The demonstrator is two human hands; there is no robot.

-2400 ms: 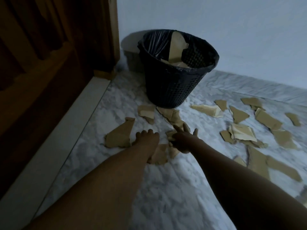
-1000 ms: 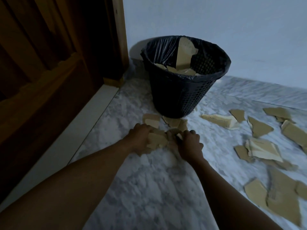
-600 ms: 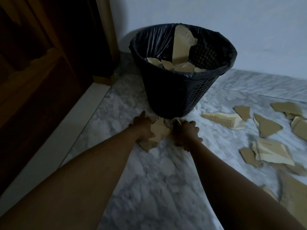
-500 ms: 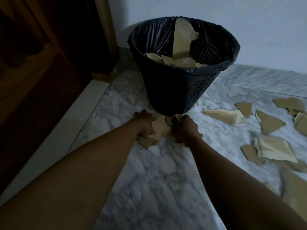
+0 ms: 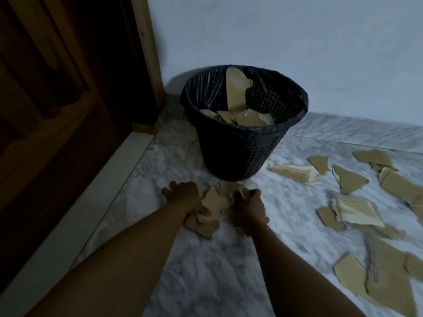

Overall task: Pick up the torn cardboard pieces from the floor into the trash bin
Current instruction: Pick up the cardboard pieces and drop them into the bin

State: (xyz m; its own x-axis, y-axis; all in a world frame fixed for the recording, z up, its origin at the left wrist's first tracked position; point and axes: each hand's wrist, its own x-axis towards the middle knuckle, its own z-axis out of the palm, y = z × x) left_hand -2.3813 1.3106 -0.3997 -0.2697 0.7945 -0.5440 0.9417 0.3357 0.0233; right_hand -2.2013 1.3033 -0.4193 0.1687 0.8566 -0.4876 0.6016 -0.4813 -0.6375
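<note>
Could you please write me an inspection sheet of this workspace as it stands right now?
Surface: veined grey-white marble floor.
Job's things: black mesh plastic trash bin, partly filled with cardboard; bundle of torn brown cardboard pieces low in front of it; loose torn cardboard pieces scattered at right.
Clutter: nothing seen.
Hands: left hand and right hand both grip the bundle.
Cables: nothing seen.
Surroundings: dark wooden door at left; pale wall behind the bin.

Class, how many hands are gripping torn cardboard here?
2. The left hand grips the cardboard bundle from the left, the right hand from the right, just in front of the trash bin.
</note>
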